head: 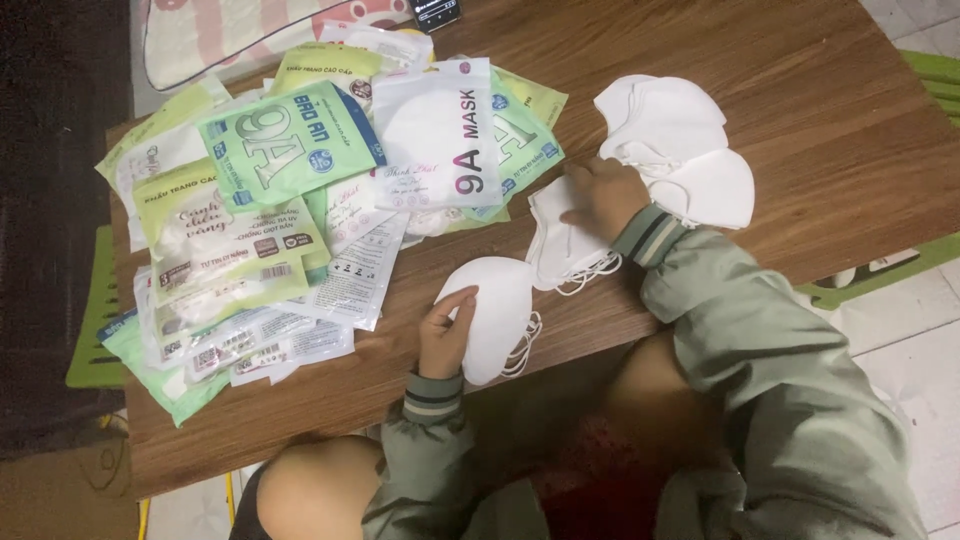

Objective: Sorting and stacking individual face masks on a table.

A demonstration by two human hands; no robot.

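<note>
Wooden table (pixel 800 90). Packet pile (pixel 290 200) at nine o'clock, loose white masks (pixel 680 140) at two o'clock. Further masks (pixel 560 245) lie near the six o'clock edge.

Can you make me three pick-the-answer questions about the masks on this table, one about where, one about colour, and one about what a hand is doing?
1. Where is the pile of packets?
A. left part of the table
B. on the floor
C. on the person's lap

2. What colour are the loose masks?
A. blue
B. white
C. black

3. What is the left hand doing?
A. holding a mask
B. resting flat on bare wood
C. holding a phone

Answers: 1 A, the packets cover the table's left part. 2 B, every loose mask is white. 3 A, its fingers grip the mask at the table edge.
</note>
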